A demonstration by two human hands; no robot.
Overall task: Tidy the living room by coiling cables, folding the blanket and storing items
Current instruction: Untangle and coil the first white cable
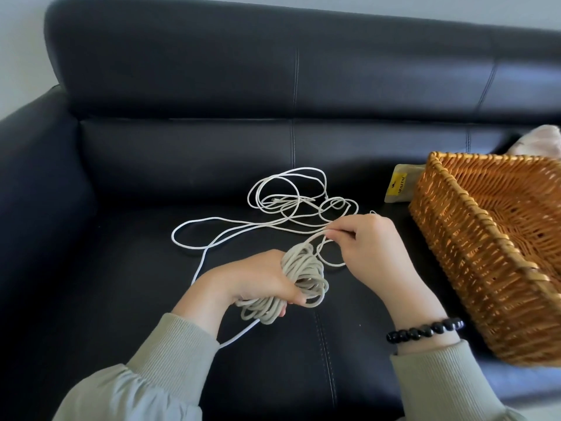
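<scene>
A long white cable [291, 205] lies in loose tangled loops on the seat of a black leather sofa [136, 183]. My left hand [258, 281] grips a thick coil of the same cable [303, 275], wound into several turns. My right hand [373, 247] is just right of the coil and pinches the free strand between thumb and fingers. A black bead bracelet sits on the right wrist. One strand runs from the coil down under my left forearm.
A woven wicker basket [473, 238] stands on the sofa seat at the right, its inside bare where visible. A small yellow-labelled packet [399, 186] lies behind its left corner. A pale pink cloth [540, 141] shows beyond the basket.
</scene>
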